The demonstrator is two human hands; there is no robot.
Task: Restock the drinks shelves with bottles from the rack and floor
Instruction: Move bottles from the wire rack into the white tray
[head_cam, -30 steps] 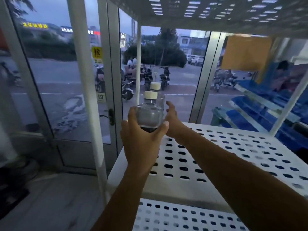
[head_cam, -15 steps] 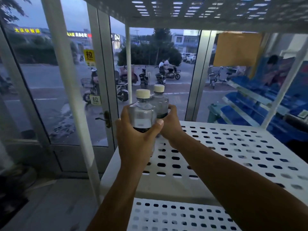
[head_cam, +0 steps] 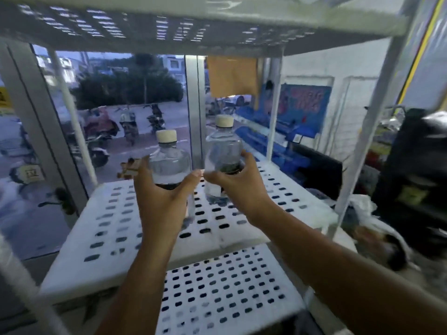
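Note:
I hold two clear bottles with cream caps over a white perforated shelf (head_cam: 116,228). My left hand (head_cam: 162,201) grips the nearer bottle (head_cam: 169,163) around its dark label, upright above the shelf's middle. My right hand (head_cam: 239,187) grips the second bottle (head_cam: 223,146) a little to the right and farther back, apart from the first. Whether either bottle's base touches the shelf is hidden by my hands.
Another perforated shelf (head_cam: 217,293) lies below and one more (head_cam: 169,27) overhead, held by white posts (head_cam: 272,112). A glass door (head_cam: 48,165) with a handle stands left. Dark bags and boxes (head_cam: 411,184) crowd the right side.
The two bottles, held close together before, have moved apart, the right one shifting right. The view has swung right and nearer the shelf.

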